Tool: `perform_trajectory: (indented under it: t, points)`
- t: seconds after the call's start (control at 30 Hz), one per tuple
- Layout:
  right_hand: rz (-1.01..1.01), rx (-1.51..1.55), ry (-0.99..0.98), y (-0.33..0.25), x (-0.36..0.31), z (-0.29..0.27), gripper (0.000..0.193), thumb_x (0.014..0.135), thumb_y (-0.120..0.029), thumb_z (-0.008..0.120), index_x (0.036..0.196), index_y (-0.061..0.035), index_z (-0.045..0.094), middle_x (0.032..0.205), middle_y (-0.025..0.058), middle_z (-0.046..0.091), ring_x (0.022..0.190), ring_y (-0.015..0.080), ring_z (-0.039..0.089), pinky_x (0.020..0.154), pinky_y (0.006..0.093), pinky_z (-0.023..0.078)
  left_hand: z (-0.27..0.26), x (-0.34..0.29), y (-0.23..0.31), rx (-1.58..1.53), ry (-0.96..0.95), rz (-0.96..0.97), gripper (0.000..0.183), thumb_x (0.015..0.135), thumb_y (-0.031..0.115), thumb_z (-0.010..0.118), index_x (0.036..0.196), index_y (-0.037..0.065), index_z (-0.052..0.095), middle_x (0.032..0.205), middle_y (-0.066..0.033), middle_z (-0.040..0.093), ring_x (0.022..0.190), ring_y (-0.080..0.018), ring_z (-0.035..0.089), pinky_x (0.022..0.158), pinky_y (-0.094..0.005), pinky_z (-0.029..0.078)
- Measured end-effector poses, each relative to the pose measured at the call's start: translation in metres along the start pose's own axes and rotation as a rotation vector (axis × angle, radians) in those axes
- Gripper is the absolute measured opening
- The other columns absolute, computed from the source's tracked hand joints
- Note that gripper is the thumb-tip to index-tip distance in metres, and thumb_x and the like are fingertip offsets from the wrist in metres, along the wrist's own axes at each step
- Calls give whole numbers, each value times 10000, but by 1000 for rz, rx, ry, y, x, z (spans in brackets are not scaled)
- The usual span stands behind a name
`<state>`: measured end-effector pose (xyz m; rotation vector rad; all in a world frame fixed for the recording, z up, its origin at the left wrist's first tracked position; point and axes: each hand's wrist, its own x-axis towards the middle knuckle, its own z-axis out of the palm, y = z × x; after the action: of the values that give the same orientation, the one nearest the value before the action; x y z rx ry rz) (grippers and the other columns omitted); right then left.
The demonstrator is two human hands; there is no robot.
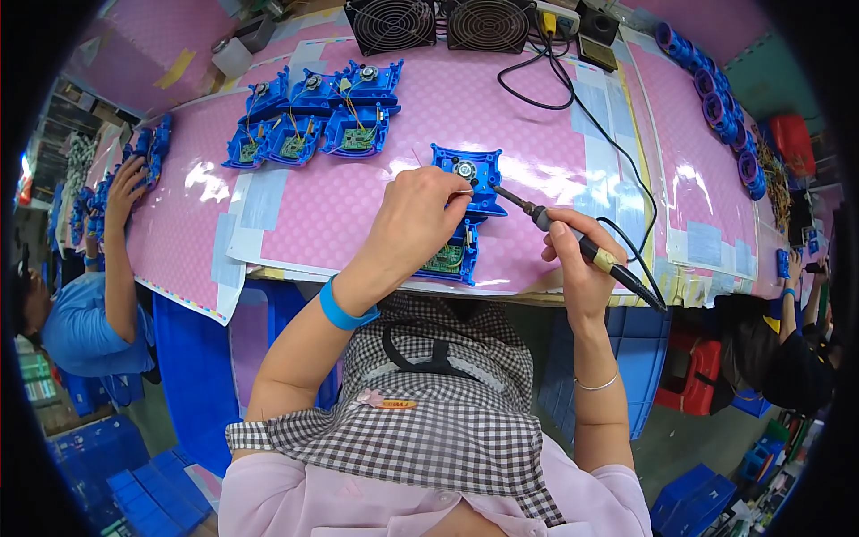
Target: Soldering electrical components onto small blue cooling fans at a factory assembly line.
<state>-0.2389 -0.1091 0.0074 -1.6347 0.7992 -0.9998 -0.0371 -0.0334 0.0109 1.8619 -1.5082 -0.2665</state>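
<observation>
Holding a soldering iron (pixel 573 240) clamped in the right hand (pixel 577 268), tip touching the blue housing (pixel 467 210) on the pink tabletop (pixel 358 197). Left hand (pixel 420 219) pinching thin solder wire (pixel 419 159) right over that housing.

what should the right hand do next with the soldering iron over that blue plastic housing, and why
Probably ease the black-handled soldering iron slightly left. Its tip sits just short of the round metal part on the blue plastic housing, where the left hand holds a thin wire ready; the right hand grips the handle.
</observation>
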Motion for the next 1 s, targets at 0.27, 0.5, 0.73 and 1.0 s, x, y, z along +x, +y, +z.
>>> perform_trajectory:
  t: [0.27,0.5,0.73,1.0]
  points:
    - [17,5,-1,1,-1,0,177,875,-72,622,998,45,670,756,95,651,597,123,601,556,226,479,3,3,2,1,-1,4,126,779,96,638,844,9,702,797,-171,666,717,-322,641,653,-408,498]
    - [2,-17,-28,3,-1,-1,181,876,-73,622,1004,48,667,739,85,642,595,118,595,554,222,470,5,3,3,6,13,1,131,785,99,607,825,7,691,784,-192,653,732,-360,634,675,-452,496]
    - [39,-11,-14,-3,-4,-2,185,874,-69,622,1008,53,665,742,94,646,589,124,602,558,227,484,5,3,3,6,18,2,125,782,92,607,825,7,688,783,-190,654,736,-360,635,676,-455,497]
    - [-3,18,27,-7,-6,-5,190,877,-72,618,1010,55,662,760,102,650,594,127,605,565,234,490,6,3,2,9,10,7,124,782,100,605,806,2,677,780,-199,649,734,-368,632,677,-463,496]
